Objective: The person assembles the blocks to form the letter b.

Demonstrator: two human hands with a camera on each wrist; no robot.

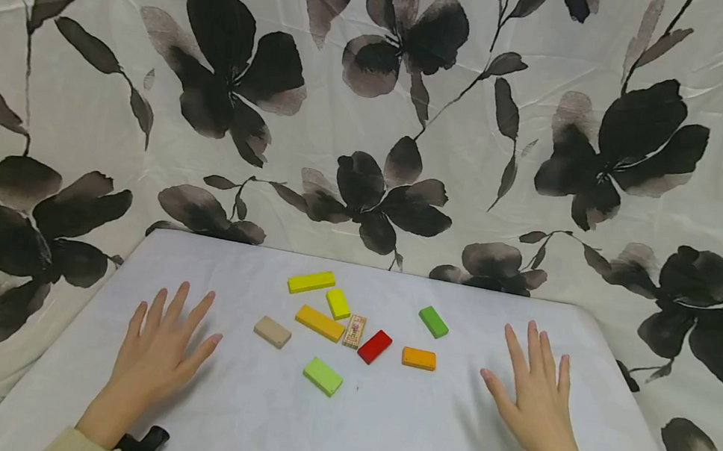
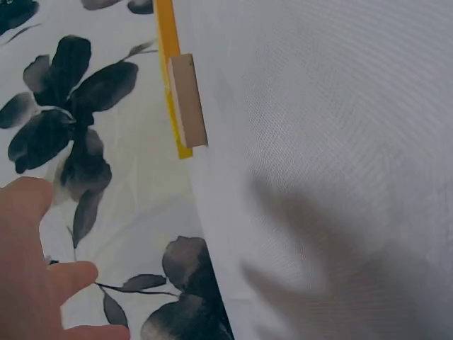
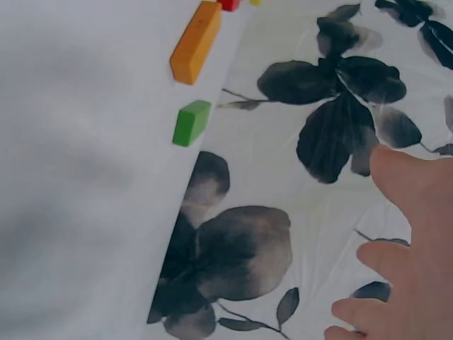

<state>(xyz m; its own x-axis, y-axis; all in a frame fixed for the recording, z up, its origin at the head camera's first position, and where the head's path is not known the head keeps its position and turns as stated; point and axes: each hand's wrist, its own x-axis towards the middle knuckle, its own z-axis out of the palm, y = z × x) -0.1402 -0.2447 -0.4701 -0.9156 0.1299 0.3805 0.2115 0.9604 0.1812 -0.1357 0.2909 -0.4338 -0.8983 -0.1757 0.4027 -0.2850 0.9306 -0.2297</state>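
Note:
My left hand [image 1: 156, 351] hovers over the left side of the white table, fingers spread and holding nothing. Over on the right, my right hand [image 1: 536, 401] is held likewise, palm down with its fingers straight. Between them lie several small blocks. Closest to the left hand is a beige block [image 1: 272, 332]; closest to the right are an orange block [image 1: 419, 358] and a green block [image 1: 434, 322]. In the middle sit a red block [image 1: 375, 347], a patterned block [image 1: 354, 331], a light green block [image 1: 322, 376] and a long amber block [image 1: 319, 323].
Two yellow blocks, a long one [image 1: 311, 282] and a short one [image 1: 337, 304], lie toward the back of the white table [image 1: 375, 445]. A floral curtain [image 1: 478, 157] hangs behind the table's far edge. Each wrist wears a black camera mount [image 1: 142, 445].

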